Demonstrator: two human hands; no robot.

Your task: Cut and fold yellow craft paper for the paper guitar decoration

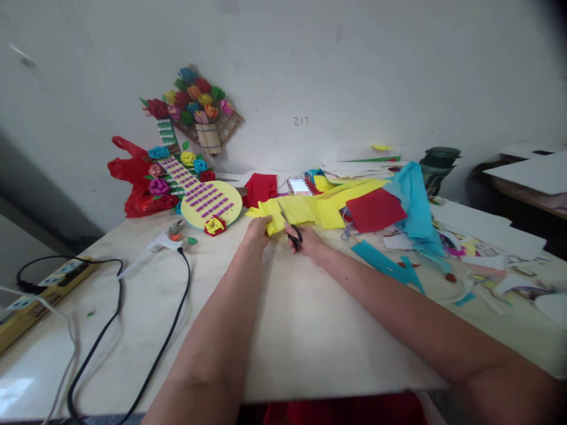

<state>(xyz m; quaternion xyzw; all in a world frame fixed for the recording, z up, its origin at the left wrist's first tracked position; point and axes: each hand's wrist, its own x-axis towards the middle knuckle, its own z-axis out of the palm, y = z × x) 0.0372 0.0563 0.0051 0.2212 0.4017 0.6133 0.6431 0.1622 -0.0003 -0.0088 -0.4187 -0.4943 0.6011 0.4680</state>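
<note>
Our left grip (259,229) pinches the yellow paper (302,210) near its left end, over the tabletop (310,330); just to its right, our right grip (305,239) is closed around the scissors (296,237), blades angled across the paper's left-to-right long axis.

The long yellow strip of crepe-like paper (328,211) over there looks matt and softly creased. The small black-handled scissors (295,238) seem metal in the blade, plastic in the grip. The crumpled red carrier bag (133,170) is thin, glossy plastic; the cream-white bench (305,336) has a smooth, faintly shiny top.
</note>
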